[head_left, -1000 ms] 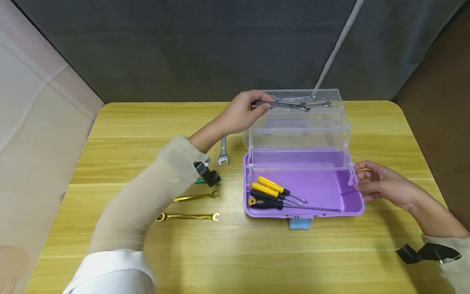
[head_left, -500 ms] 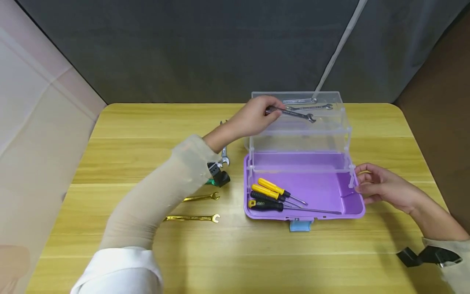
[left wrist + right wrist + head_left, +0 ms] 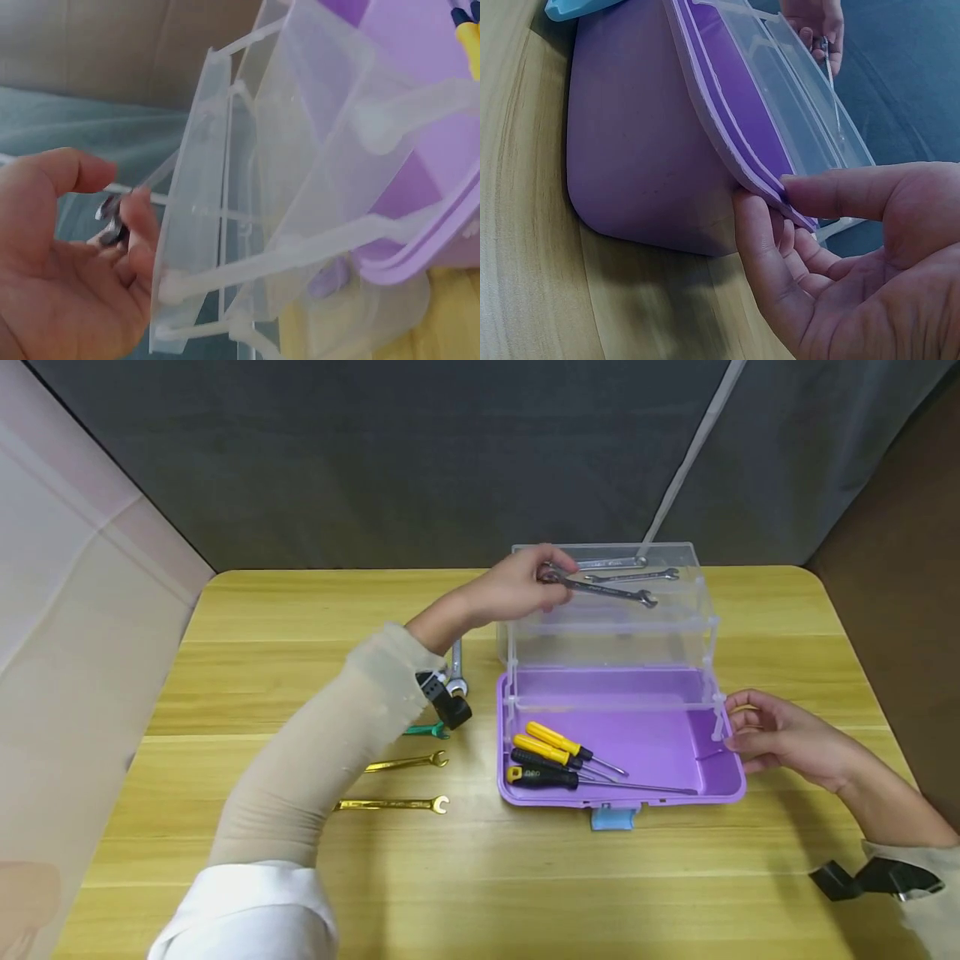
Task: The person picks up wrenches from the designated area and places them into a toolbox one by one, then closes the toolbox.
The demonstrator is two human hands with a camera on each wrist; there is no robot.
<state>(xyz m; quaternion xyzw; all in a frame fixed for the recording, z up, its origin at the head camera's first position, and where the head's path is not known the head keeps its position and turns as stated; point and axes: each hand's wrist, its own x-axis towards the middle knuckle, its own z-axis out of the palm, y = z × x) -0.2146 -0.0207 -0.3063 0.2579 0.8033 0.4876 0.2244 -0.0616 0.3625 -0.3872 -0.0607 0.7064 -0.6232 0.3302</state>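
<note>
My left hand (image 3: 513, 587) holds a silver combination wrench (image 3: 611, 592) by one end, its open jaw pointing right, over the clear top tray (image 3: 611, 608) of the toolbox. Two other silver wrenches (image 3: 637, 577) lie in that tray. In the left wrist view, the left hand (image 3: 71, 247) is beside the tray's end, with little of the wrench showing. At the purple toolbox's (image 3: 660, 743) right end, my right hand (image 3: 787, 739) pinches the rim; the right wrist view shows the thumb above and fingers below the rim (image 3: 735, 161).
Yellow-handled (image 3: 553, 739) and black-handled screwdrivers (image 3: 543, 777) lie in the purple base. Left of the box are a silver wrench (image 3: 457, 668), a green one (image 3: 429, 730) and two gold wrenches (image 3: 397, 805), partly behind the left sleeve. A blue latch (image 3: 612, 818) hangs in front.
My left hand has moved right with the wrench, whose free end now sits further right and slightly nearer. The right hand has stayed on the rim.
</note>
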